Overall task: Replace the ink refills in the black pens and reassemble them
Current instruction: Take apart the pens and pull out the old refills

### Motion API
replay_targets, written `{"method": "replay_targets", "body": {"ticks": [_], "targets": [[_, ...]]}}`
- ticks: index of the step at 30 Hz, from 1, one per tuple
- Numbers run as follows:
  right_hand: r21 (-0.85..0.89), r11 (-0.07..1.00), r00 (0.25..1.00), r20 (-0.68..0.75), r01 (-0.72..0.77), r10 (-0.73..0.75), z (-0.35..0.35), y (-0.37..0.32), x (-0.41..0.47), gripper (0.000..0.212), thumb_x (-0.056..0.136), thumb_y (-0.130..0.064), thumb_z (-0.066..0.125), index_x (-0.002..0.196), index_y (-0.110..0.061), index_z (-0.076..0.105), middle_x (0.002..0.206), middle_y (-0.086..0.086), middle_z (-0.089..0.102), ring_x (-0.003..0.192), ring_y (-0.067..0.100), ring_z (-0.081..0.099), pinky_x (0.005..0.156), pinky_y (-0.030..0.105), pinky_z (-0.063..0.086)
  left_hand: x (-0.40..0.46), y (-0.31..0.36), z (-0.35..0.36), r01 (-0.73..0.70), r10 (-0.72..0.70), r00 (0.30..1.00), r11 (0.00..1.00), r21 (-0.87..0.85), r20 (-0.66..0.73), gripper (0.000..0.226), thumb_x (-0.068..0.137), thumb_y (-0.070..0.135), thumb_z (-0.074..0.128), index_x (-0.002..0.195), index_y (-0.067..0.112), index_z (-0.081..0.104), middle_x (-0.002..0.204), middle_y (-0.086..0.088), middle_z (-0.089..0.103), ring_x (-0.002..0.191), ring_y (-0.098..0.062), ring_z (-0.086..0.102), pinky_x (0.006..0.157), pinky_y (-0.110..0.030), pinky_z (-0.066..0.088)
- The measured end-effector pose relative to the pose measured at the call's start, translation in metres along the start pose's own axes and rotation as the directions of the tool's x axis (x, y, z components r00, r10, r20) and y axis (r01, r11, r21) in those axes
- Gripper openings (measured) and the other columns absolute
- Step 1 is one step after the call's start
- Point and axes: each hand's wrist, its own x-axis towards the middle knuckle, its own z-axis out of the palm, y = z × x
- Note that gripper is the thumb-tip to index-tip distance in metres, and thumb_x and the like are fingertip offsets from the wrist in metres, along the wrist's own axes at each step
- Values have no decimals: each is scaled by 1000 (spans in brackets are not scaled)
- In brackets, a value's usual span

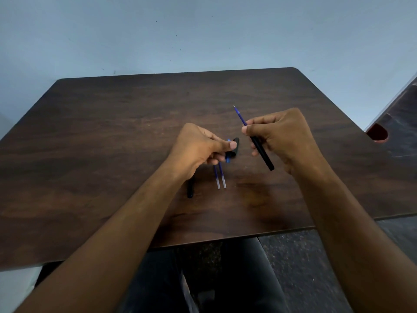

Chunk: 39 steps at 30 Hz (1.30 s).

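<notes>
Nearest the person, on the dark wooden table (112, 132): a black pen part (190, 188) lying partly under the left wrist, and two spare blue refills (220, 177) side by side, clear ends toward the table's near edge, upper ends hidden beneath the left hand.

Left hand (198, 150): fingers curled, thumb pressed on a black cap-like piece (234, 147) with something blue just beside it — exact grip not resolvable.

Right hand (279, 136), raised above the table: thumb and forefinger pinch a blue refill (240, 116) where it enters the black pen barrel (262, 152); the remaining fingers curl around the barrel. The barrel slants down toward the person; the refill tip points up and away.

Judgement: step in hand is seating this refill. To do it well — keep refill and barrel on one axis, push from close to the barrel mouth to avoid bending, and hold the barrel steady until the refill bottoms out. The left-hand piece probably goes on next.
</notes>
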Motion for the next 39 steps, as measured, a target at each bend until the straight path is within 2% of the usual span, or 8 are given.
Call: {"method": "replay_targets", "body": {"ticks": [9, 14, 19, 25, 31, 34, 37, 39], "targets": [[-3, 1000, 1000, 0, 9, -9, -5, 4, 0, 5, 79, -11, 84, 76, -11, 81, 58, 7, 73, 52, 22, 69, 53, 35, 60, 14, 13, 25, 38, -33, 999, 899, 437, -21, 23, 68, 27, 88, 77, 10, 75, 72, -9, 76, 65, -16, 72, 76, -32, 60], [-2, 1000, 1000, -10, -15, 15, -8, 9, 2, 5, 77, -10, 84, 74, -9, 81, 59, 10, 72, 52, 29, 67, 57, 45, 63, 19, 11, 36, 52, -27, 998, 861, 506, -56, 31, 65, 32, 90, 81, 14, 71, 60, -2, 71, 53, -10, 65, 64, -26, 57], [-24, 999, 1000, -2, -24, 24, -9, 14, 1, 5, 77, -11, 85, 75, -10, 81, 59, 8, 73, 52, 30, 69, 58, 46, 64, 22, 7, 43, 15, 33, 997, 779, 627, -65, 45, 61, 39, 90, 76, 24, 50, 90, -4, 72, 84, -20, 72, 80, -38, 59], [-33, 999, 1000, 12, -29, 29, -7, 14, 1, 5, 78, -11, 85, 75, -10, 81, 55, 3, 72, 48, 26, 68, 56, 37, 59, 25, 7, 45, 2, 33, 999, 724, 689, -38, 41, 64, 42, 87, 75, 22, 53, 88, -4, 72, 85, -21, 71, 82, -39, 58], [-30, 998, 999, 19, -49, 49, -5, 13, 0, 6, 77, -11, 86, 75, -10, 81, 57, 4, 72, 51, 28, 69, 57, 42, 62, 24, 6, 42, -28, 73, 997, 737, 675, -39, 40, 65, 41, 87, 73, 19, 54, 84, -5, 73, 82, -20, 72, 82, -39, 59], [-40, 998, 998, 21, -51, 52, -3, 14, 0, 6, 78, -12, 86, 76, -10, 81, 56, 4, 72, 49, 25, 69, 55, 39, 61, 22, 2, 34, -70, 153, 984, 804, 590, -92, 40, 62, 35, 90, 71, 19, 54, 73, -2, 71, 69, -12, 72, 67, -30, 60], [-27, 998, 998, 26, -56, 57, -3, 15, -1, 6, 78, -13, 86, 75, -11, 81, 58, 7, 73, 52, 26, 70, 55, 39, 61, 17, -4, 23, -147, 252, 955, 859, 491, -155, 35, 63, 29, 91, 74, 19, 59, 65, 6, 64, 47, 8, 60, 40, -9, 43], [-7, 998, 997, 48, -55, 55, -1, 15, -2, 6, 79, -13, 85, 77, -10, 81, 58, 9, 72, 51, 27, 69, 55, 39, 61, 14, -8, 16, -200, 304, 930, 890, 410, -207, 31, 65, 30, 91, 81, 22, 65, 69, 7, 67, 54, 2, 62, 46, -13, 48]]}}
